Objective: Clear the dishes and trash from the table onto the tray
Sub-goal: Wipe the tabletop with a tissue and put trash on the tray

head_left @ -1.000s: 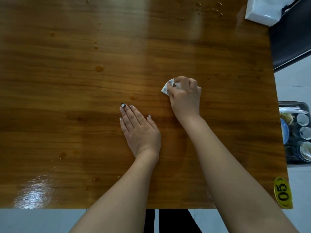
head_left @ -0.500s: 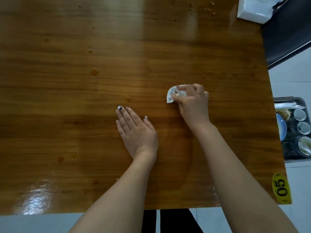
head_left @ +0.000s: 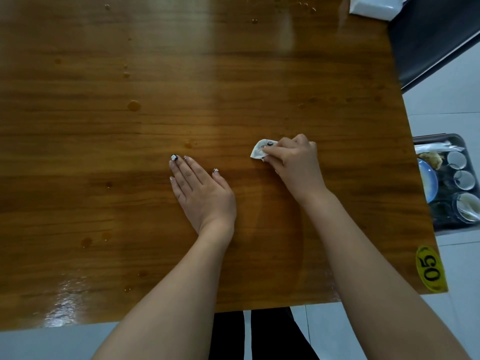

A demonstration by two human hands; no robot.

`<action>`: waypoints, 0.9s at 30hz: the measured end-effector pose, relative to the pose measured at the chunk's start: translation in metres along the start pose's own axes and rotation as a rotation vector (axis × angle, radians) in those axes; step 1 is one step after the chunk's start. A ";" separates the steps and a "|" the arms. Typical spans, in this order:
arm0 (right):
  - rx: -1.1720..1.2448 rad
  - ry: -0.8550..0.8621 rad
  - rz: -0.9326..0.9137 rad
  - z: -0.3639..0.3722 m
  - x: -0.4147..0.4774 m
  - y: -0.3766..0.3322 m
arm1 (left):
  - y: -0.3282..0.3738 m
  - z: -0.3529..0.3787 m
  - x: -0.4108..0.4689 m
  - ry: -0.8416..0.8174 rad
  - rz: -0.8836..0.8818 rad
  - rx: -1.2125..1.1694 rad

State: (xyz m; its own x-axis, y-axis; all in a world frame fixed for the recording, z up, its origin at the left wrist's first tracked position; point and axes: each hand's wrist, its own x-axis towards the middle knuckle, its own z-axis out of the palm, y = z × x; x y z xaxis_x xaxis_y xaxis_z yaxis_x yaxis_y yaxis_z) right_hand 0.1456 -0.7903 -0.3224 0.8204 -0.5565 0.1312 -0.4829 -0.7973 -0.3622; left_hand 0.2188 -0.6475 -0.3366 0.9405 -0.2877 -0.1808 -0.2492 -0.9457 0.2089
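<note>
Your right hand [head_left: 296,165] has slid the crumpled white tissue [head_left: 258,152] a little to the right and nearer to you over the last second, while your left hand [head_left: 201,190] has stayed flat in its place.

Right now your right hand sits just right of the middle of the wooden worktop [head_left: 233,74]. Its fingers are curled and pinch the tissue against the wood. Only the tissue's left part pokes out past your fingertips; the rest is hidden under the hand.

Your left hand lies palm down, near the right one but not touching it. Its fingers are straight and close together, the thumb held a little apart, and it holds nothing.

Brown drops [head_left: 133,105] of liquid dot the worktop. The biggest is to the far left of your left hand, with smaller ones scattered toward the far edge and near the left front. A wet sheen shows at the near left corner.

Off the right edge of the worktop you can see the tray [head_left: 461,139], lower than the wood. It carries a blue plate [head_left: 430,184] and several small cups [head_left: 457,159], with what looks like food scraps at its far end.

A white pack of tissues [head_left: 374,6] lies at the far right corner, next to a dark chair [head_left: 428,42]. A yellow sticker [head_left: 431,268] reading 05 marks the near right corner.
</note>
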 end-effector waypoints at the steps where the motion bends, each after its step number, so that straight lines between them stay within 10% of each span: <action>1: 0.026 0.020 0.019 0.000 -0.006 0.001 | 0.000 0.000 0.001 0.001 0.001 -0.003; 27: 0.054 0.111 -0.070 -0.010 -0.038 0.034 | 0.072 0.017 -0.018 -0.070 -0.046 0.043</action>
State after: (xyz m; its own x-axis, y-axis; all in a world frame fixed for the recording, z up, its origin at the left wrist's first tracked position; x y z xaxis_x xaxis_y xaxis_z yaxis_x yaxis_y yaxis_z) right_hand 0.0949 -0.7981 -0.3302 0.8108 -0.5251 0.2585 -0.4061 -0.8228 -0.3976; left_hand 0.1796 -0.7129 -0.3343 0.9330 -0.2528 -0.2563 -0.2175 -0.9632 0.1581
